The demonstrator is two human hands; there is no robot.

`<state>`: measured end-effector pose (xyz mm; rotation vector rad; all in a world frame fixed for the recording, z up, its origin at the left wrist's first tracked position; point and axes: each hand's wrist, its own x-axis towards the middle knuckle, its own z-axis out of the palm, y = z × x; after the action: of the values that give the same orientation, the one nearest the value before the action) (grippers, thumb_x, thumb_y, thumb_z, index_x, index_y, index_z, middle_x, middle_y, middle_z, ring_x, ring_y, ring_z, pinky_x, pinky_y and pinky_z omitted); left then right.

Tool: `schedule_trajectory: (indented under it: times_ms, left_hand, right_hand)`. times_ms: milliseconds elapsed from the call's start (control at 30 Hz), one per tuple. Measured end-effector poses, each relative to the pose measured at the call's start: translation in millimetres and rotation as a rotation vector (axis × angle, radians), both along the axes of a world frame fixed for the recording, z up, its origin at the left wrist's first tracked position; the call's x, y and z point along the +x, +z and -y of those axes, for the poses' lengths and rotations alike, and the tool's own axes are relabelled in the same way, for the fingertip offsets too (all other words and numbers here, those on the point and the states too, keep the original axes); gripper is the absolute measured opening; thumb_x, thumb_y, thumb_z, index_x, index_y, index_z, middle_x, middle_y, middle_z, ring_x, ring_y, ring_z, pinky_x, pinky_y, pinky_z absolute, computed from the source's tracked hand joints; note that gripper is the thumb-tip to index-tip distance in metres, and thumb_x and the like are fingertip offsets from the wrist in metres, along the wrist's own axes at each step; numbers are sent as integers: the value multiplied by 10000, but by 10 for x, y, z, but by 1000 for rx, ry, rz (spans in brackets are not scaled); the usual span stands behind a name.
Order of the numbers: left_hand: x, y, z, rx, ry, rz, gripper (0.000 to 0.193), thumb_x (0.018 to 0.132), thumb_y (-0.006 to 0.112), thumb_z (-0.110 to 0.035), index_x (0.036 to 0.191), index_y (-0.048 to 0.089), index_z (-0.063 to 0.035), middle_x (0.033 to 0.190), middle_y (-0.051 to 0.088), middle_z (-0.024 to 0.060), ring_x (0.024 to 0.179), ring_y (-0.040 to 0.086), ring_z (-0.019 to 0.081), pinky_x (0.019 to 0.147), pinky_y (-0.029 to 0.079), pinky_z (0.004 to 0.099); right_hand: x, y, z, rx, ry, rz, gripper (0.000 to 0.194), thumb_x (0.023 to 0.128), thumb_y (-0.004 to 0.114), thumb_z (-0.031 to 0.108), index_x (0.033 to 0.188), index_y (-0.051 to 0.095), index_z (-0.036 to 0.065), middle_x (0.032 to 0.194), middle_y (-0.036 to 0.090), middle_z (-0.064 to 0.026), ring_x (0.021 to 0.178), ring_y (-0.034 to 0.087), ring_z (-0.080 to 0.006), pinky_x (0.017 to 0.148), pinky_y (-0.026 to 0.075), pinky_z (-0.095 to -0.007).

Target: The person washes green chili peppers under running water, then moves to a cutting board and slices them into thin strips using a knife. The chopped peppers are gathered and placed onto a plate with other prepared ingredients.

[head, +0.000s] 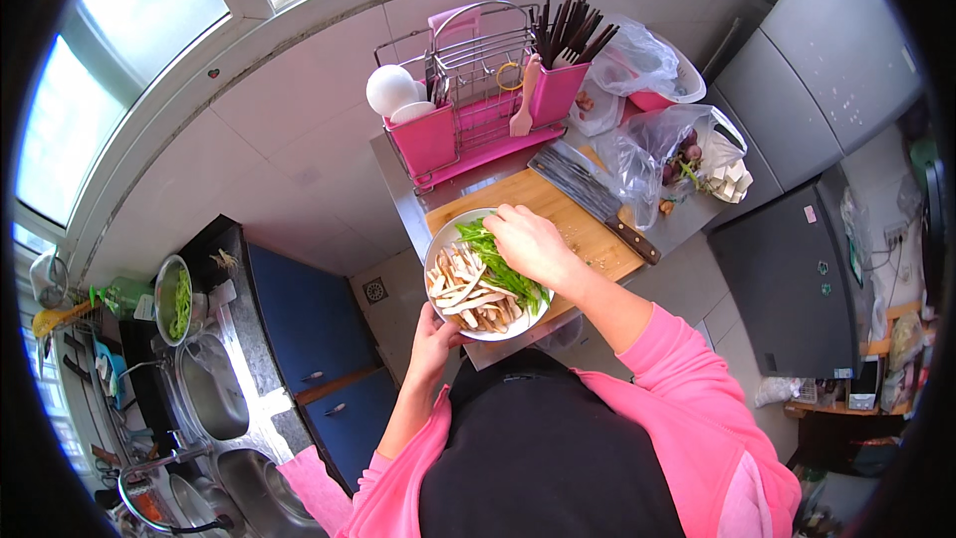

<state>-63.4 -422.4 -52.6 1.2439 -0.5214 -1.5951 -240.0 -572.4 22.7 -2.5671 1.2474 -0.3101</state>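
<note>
A white plate (489, 333) holds sliced mushroom strips (467, 288) on its left side and cut green vegetable pieces (508, 269) on its right. My left hand (437, 336) grips the plate's lower left rim. Over the greens lies my right hand (523, 239), its fingertips bent down onto them; whether they pinch any is hidden. Beneath and beyond the plate is a wooden cutting board (515, 198). A cleaver (590, 194) with a dark blade and wooden handle rests across the board's right part, with small crumbs near it.
Behind the board stands a pink dish rack (478, 142) with chopsticks (571, 30). Plastic bags (635, 157) with purple-red onions and white chunks lie right of it. Double sinks (216, 388), a metal bowl of greens (173, 261) and a blue cabinet (299, 306) are left. A dark appliance (784, 284) stands right.
</note>
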Motion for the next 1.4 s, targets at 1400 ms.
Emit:
schedule_trajectory:
  times_ms: [1400]
  left_hand:
    - [111, 42, -1252, -83, 491, 25, 525, 862, 521, 26, 1366, 382, -20, 1229, 590, 140, 970, 674, 237, 765, 596, 339]
  right_hand:
    - [-805, -335, -18, 1329, -220, 1558, 579, 1041, 309, 434, 1342, 465, -35, 1367, 521, -193, 1289, 491, -304, 1116, 360, -426]
